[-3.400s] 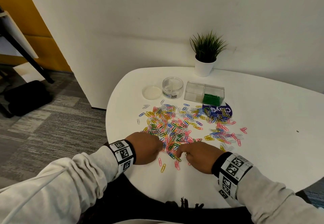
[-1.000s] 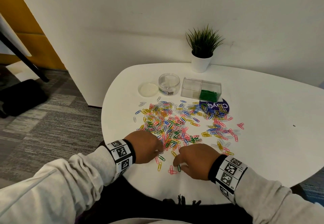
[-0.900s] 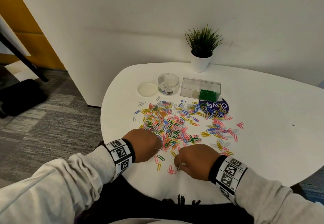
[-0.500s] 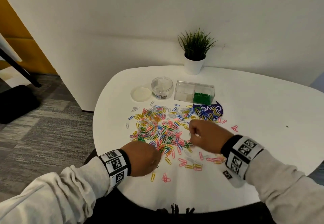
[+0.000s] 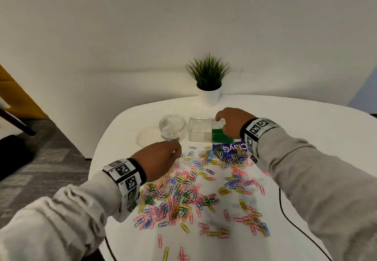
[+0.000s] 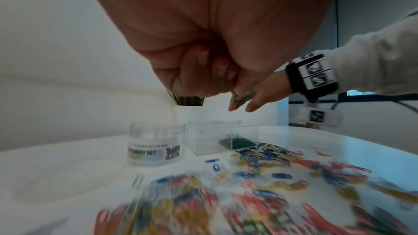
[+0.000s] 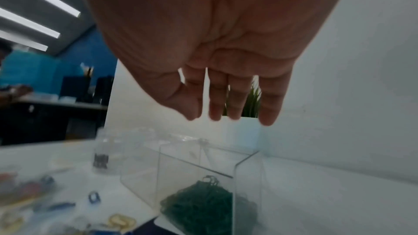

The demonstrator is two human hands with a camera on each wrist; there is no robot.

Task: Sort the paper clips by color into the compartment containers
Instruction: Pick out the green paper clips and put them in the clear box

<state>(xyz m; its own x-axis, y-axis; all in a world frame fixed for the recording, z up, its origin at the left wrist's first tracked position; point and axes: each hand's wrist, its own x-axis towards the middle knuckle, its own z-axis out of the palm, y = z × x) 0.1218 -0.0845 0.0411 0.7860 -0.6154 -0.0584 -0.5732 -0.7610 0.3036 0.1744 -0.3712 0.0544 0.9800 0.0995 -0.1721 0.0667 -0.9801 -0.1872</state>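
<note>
Mixed-colour paper clips (image 5: 183, 189) lie spread over the white table (image 5: 306, 122). Behind them stands a clear compartment container (image 5: 201, 130); its right compartment holds green clips (image 5: 219, 136), its left one looks bare. My right hand (image 5: 219, 117) hovers over the green compartment with straight fingers (image 7: 214, 110) pointing down and nothing in them. My left hand (image 5: 177, 150) is raised above the pile's far left, near the jar. In the left wrist view its curled fingers (image 6: 235, 87) pinch a green clip (image 6: 244, 96).
A round clear jar (image 5: 173, 127) stands left of the container, with its lid (image 5: 148, 138) beside it. A potted plant (image 5: 208, 81) sits by the wall. A purple sticker (image 5: 230, 148) lies under some clips. A black cable (image 5: 285, 209) runs along the right.
My right hand went from the near edge of the pile up to the container and opened its fingers. My left hand lifted off the table and moved forward towards the jar.
</note>
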